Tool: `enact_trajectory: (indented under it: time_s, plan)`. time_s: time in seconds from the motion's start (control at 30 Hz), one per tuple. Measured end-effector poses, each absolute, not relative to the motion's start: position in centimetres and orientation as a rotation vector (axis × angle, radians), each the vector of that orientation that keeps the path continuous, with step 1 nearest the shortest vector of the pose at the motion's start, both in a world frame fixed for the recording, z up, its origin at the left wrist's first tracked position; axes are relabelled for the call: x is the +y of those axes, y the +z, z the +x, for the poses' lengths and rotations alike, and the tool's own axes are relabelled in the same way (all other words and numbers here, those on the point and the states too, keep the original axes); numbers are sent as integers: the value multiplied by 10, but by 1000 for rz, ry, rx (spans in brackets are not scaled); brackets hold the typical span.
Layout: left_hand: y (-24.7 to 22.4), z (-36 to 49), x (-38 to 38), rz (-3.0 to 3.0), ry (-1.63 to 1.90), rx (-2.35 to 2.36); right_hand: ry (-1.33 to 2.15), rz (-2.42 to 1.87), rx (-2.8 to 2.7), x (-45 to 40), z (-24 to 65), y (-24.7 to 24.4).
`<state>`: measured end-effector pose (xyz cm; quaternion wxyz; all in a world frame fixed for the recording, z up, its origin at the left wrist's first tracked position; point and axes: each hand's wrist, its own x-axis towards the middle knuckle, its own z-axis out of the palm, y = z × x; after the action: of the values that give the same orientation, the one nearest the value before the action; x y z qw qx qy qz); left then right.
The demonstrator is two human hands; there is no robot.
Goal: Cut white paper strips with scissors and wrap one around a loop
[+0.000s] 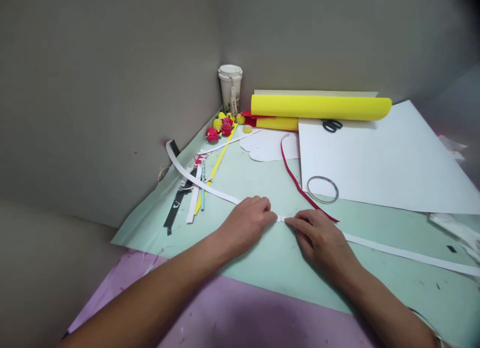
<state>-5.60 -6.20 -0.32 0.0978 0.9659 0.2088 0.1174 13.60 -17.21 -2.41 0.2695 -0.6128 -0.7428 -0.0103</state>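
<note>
A long white paper strip (221, 194) runs across the green table cover from the upper left to my left hand (249, 222), which is closed on it near its end. My right hand (322, 235) pinches a second white strip (405, 254), which stretches off to the right edge of the view. Between my fingertips a short piece of white strip (281, 219) shows, lying flat on the table; a faint line crosses it. A red strip (296, 180) curves down to just behind my right hand.
Black, white and yellow strips and a blue pencil (203, 188) lie at left. Farther back are red and yellow balls (212, 134), a lidded cup (230, 85) and a yellow roll (318, 107). Black scissors (332, 125) and a tape ring (323, 189) rest around a white sheet (375, 163).
</note>
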Motion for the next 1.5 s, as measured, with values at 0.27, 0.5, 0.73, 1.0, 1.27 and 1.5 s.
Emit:
enact_trajectory:
  time_s: [0.27,0.5,0.73,1.0,1.27,1.5]
  plan:
    - [-1,-53,-71,2880,304,624,-62,-1621,-2045,-172,135,-22]
    - [13,-51,-89,2965,139,653,-84,-1588,-2063,-171,136,-24]
    - [0,-52,-110,3117,41,772,-73,-1569,-2068,-170,136,-23]
    - [2,-49,-120,3063,-101,819,-63,-1540,-2075,-170,137,-26]
    - [3,-47,-122,3054,-134,823,-57,-1552,-2088,-169,136,-24]
    - [1,-47,-121,3085,-103,830,-68,-1563,-2103,-168,135,-23]
